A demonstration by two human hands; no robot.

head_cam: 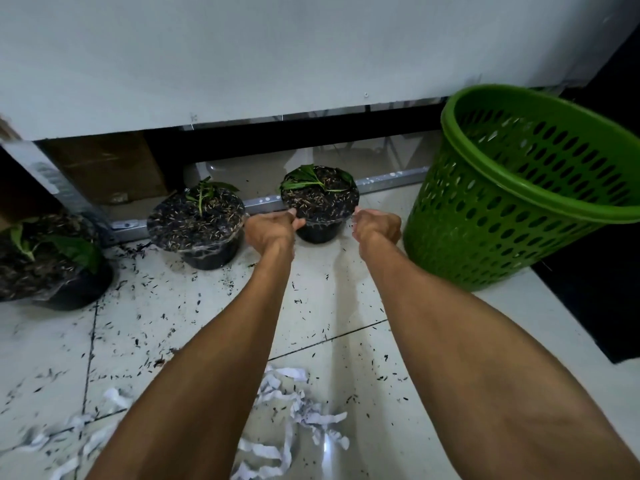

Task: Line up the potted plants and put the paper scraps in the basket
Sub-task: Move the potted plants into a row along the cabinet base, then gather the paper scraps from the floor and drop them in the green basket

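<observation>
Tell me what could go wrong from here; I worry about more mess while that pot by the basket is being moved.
Both hands, left and right, grip the rightmost pot at its rim. Loose soil sits level with that rim, so a tilt could spill more onto the already littered tile floor. The green basket stands tilted close on the right and a nudge might tip it. The paper scraps lie under the forearms and could scatter.
</observation>
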